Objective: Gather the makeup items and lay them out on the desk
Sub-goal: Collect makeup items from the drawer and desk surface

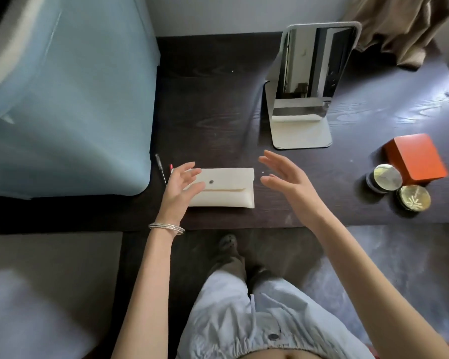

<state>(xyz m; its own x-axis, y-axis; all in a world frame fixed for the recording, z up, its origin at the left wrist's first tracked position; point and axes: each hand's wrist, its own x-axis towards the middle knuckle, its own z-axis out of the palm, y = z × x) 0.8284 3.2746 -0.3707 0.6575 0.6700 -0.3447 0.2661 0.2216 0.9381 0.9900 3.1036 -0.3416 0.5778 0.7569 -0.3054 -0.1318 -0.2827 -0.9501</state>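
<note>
Cover [62, 99], pale blue, filled the far left of the desk [218, 104]. Just right of it lay a thin clear stick [160, 168] and a red-tipped one [170, 167], partly hidden by my left hand [179, 189]. That hand hovered at the left end of the pouch [227, 189], fingers spread and loosely bent, gripping nothing; contact I couldn't tell. Pouch lay flat near the front edge, flap snapped down. My right hand [288, 181] hung just right of it, fingers straight and apart, not touching. Mirror [309, 81] stood behind. Far right: two gold-lidded tins [399, 187] side by side against an orange box [416, 158]. Step, I judged: closing in on the pouch, nothing taken out yet. Next called for pinning the pouch with one hand and popping the snap with the other.
</note>
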